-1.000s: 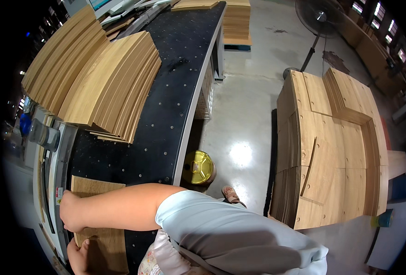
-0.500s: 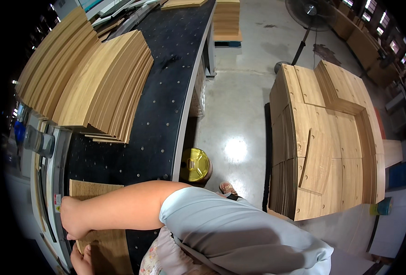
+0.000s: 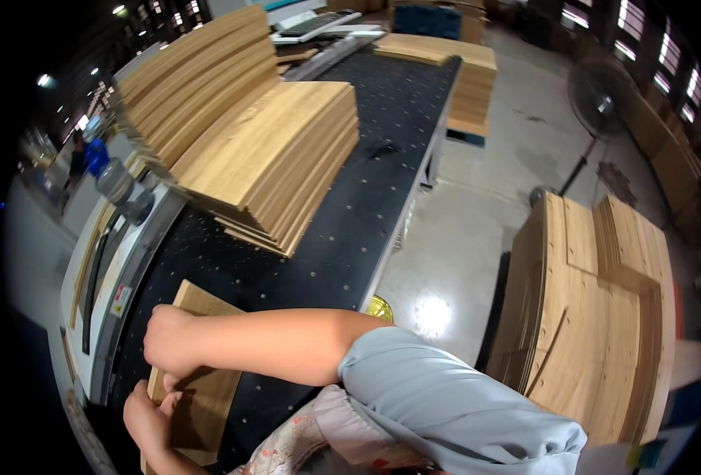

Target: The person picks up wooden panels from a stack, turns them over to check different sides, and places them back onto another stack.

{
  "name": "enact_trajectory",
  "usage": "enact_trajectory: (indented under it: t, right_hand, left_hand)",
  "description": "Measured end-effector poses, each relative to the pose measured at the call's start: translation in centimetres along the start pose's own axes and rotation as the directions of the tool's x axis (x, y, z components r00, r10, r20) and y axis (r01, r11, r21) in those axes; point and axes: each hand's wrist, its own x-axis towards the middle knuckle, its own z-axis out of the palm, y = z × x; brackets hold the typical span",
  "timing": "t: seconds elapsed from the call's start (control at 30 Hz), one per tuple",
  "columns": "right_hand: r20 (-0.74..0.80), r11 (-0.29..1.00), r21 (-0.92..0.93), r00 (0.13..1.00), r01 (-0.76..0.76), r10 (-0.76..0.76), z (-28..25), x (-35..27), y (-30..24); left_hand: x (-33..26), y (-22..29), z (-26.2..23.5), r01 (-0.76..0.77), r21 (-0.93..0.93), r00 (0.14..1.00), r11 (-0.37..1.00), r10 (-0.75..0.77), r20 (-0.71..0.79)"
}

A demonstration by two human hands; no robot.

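A wood-grain board (image 3: 217,396) lies on the black table close in front of me, its left edge under my hands. My right hand (image 3: 172,340), its arm reaching across from the right, is closed in a fist at that edge. Its fingers curl out of sight, so what they hold is hidden. Just nearer to me, my left hand (image 3: 148,419) grips the same edge, thumb over the top face. Part of the board is covered by my right forearm.
Beyond the board, stacked wooden panels (image 3: 279,150) stand on the black table (image 3: 350,237). A clear bottle (image 3: 121,190) is at the left, beside a white machine ledge. To the right are a large pile of drilled panels (image 3: 572,317), a standing fan (image 3: 604,103) and a yellow-lidded drum (image 3: 378,309).
The view has swung left and tilted, so table, stacks and fan appear shifted right and down. Both hands stay at the board's left edge, and more of the left hand shows.
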Motion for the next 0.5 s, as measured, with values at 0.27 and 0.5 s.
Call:
enact_trajectory:
  t: [0.27,0.5]
  right_hand:
    - [-0.077,0.999,0.021,0.997,0.034,-0.032,-0.15,-0.5,-0.25]
    - [-0.108,0.998,0.044,0.993,0.045,-0.04,-0.06,-0.7,-0.18]
  left_hand:
    - [-0.27,0.14,-0.85,0.02,-0.038,0.999,0.999,-0.019,0.034]
    - [-0.66,0.26,-0.76,-0.023,-0.028,1.0,0.999,0.023,-0.016]
